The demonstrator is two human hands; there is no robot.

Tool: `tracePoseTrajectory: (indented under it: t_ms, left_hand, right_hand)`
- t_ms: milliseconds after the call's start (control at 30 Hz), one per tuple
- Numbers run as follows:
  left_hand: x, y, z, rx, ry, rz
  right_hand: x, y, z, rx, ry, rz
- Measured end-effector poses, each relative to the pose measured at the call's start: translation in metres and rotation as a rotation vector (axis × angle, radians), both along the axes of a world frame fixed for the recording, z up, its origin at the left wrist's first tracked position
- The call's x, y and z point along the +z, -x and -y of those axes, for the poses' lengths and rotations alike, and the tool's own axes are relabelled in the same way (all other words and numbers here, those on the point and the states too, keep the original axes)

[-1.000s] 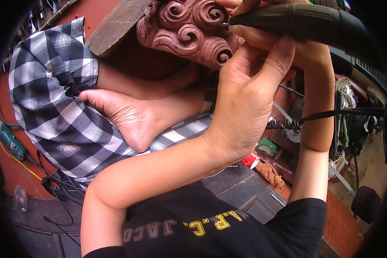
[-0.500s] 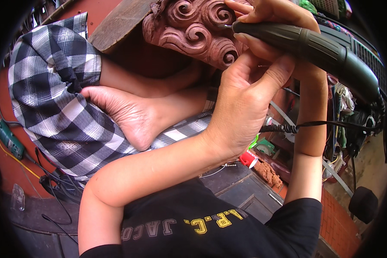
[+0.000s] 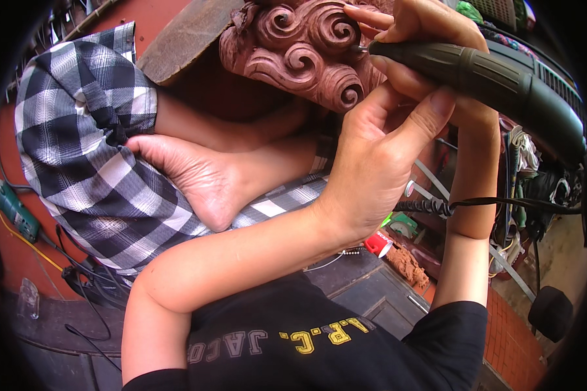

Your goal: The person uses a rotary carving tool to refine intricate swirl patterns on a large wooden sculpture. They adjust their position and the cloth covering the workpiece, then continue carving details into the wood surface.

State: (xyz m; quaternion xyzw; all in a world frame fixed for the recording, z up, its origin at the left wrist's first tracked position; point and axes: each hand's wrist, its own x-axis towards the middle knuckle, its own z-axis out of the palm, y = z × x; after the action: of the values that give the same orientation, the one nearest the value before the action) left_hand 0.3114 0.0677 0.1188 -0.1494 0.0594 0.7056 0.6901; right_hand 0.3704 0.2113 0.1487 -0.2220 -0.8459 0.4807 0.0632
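My right hand (image 3: 430, 29) is closed around a dark rotary carving tool (image 3: 496, 75) with a thick ribbed body. Its thin metal bit (image 3: 360, 49) points left and appears to meet a reddish-brown wood carving (image 3: 300, 55) of raised scrolls and swirls. Just below the tool is my left hand (image 3: 368, 163), fingers curled and thumb lying close under the tool's body. Its fingertips pass behind my right hand, so I cannot make out what they grip. Against my right forearm, a coiled black cord (image 3: 427, 207) crosses behind my left wrist.
A wooden board (image 3: 182, 39) leans beside the carving, above my crossed legs. On the left floor lies a green power tool (image 3: 14, 212) with cables. A red cup (image 3: 377, 245) and brown lump (image 3: 406, 266) sit beyond my left forearm. Clutter lines the right side.
Both hands and the carving tool have shifted slightly right and down in the picture. The wood carving also appears a little lower and further right. Neither hand's grip has visibly changed.
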Motion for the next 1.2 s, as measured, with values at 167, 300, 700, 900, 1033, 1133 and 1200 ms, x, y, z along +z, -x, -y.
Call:
tracePoseTrajectory:
  t_ms: [167,300,700,900,1033,1133,1200]
  left_hand:
    - [-0.002,0.005,0.001,-0.058,0.002,0.046]
    - [-0.001,0.002,0.003,-0.021,0.01,-0.033]
    - [-0.032,0.051,0.05,-0.404,-0.386,-1.294]
    - [-0.048,0.073,0.051,-0.246,-0.452,-1.69]
    - [-0.048,0.074,0.05,-0.213,-0.495,-1.675]
    - [-0.047,0.072,0.047,-0.206,-0.499,-1.693]
    - [-0.048,0.074,0.047,-0.154,-0.496,-1.789]
  right_hand:
    - [0.01,0.01,0.006,0.055,-0.192,0.054]
    - [0.002,-0.003,0.005,0.016,-0.218,-0.042]
    - [-0.009,-0.052,0.105,-0.678,-0.044,-0.503]
    - [-0.033,-0.052,0.142,-0.867,-0.025,-0.579]
    - [-0.038,-0.046,0.146,-0.902,-0.105,-0.525]
    - [-0.047,-0.04,0.151,-0.884,-0.194,-0.455]
    - [-0.043,-0.03,0.153,-0.877,-0.266,-0.366]
